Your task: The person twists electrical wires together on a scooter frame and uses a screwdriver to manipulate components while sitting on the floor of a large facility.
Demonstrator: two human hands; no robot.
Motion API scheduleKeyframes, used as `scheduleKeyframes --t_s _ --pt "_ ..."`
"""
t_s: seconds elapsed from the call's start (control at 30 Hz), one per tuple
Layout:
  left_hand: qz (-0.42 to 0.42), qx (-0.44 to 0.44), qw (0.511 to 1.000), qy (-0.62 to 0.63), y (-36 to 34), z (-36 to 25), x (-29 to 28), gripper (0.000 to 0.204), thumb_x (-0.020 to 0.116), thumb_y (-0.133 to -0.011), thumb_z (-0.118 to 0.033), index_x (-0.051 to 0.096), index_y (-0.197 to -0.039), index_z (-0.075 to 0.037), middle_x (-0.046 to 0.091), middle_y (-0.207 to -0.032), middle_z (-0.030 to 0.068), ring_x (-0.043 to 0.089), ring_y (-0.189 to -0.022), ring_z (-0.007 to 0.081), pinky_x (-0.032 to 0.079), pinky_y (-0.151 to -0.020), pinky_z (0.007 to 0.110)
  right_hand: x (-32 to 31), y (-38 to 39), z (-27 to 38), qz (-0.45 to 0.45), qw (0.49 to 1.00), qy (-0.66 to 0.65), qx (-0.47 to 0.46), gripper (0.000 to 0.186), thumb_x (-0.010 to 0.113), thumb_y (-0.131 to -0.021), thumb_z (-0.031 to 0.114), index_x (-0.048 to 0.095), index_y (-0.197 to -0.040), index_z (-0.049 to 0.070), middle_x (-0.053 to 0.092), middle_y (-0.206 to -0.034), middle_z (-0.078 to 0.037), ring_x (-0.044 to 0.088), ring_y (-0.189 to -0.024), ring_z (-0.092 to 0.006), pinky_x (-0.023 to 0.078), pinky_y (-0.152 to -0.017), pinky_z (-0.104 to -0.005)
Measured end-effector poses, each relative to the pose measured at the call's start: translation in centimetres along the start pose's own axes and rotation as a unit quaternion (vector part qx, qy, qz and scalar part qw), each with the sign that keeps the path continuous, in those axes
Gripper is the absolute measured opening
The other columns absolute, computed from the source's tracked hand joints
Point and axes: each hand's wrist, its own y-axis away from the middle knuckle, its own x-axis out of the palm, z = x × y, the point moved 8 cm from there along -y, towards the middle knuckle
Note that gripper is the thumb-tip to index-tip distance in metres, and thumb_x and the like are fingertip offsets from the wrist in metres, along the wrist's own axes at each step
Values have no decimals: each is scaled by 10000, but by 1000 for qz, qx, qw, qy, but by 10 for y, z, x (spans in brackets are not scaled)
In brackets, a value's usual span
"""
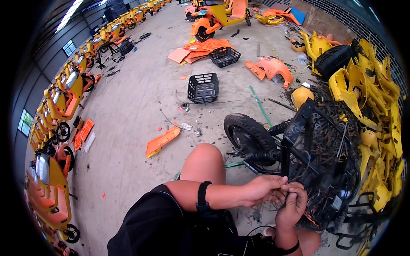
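**A:** What does the head view show at the hands?

**B:** Both meet low and right of centre. The left hand (264, 190) reaches across from the left, a black wristband (203, 197) on its forearm, fingers pinched together on a bundle of thin dark wires (285, 197). The right hand (292, 205) comes up from the lower edge, fingers curled shut on the same wires, the two hands touching.

**A:** Where do the wires sit?

**B:** At the near edge of a stripped black scooter frame (314, 149) lying on its side (its exact attachment point is hidden by the fingers). The frame's front wheel (249, 135) stands just left of it, above the person's bare knee (206, 161).

**A:** And around?

**B:** A heap of yellow plastic panels (371, 102) fills the right side, touching the frame. On the concrete floor (128, 106) lie two black baskets, the nearer one (203, 88) well apart from the hands, plus an orange panel (162, 141) near the knee. Orange and yellow scooters (64, 98) line the left wall.
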Motion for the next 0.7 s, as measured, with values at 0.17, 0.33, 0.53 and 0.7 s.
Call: scheduleKeyframes --t_s 0.17,0.33,0.53,0.7 --pt "1 8 1000 -26 1 -4 7 345 524 -1028 -426 604 -1002 -92 620 -897 -7 597 -825 104 472 -743 262 -1 -3 -11 4 992 -99 77 185 467 -1062 205 512 -1015 32 619 -906 -102 514 -1077 -203 399 -984 -359" --pt "-7 44 988 -144 -9 0 1 314 531 -1038 -363 610 -990 -62 635 -900 6 592 -799 93 477 -687 245 -12 -10 -23 -66 964 -201 161 158 489 -1052 176 513 -1013 24 570 -960 -98 461 -709 -81 420 -664 -247" --pt "50 11 971 -234 -5 -7 3 284 520 -1050 -305 620 -966 -53 648 -889 7 587 -767 87 479 -675 246 -23 -15 -23 5 989 -72 131 175 571 -1006 179 565 -947 14 571 -1001 -96 521 -883 -156 422 -840 -301" --pt "166 -114 932 -301 23 -1 13 292 589 -1011 -313 655 -1039 -31 714 -926 37 676 -791 118 505 -668 246 -6 -10 -14 172 975 0 138 202 634 -965 211 603 -888 27 590 -1061 -106 536 -995 -195 411 -908 -338"
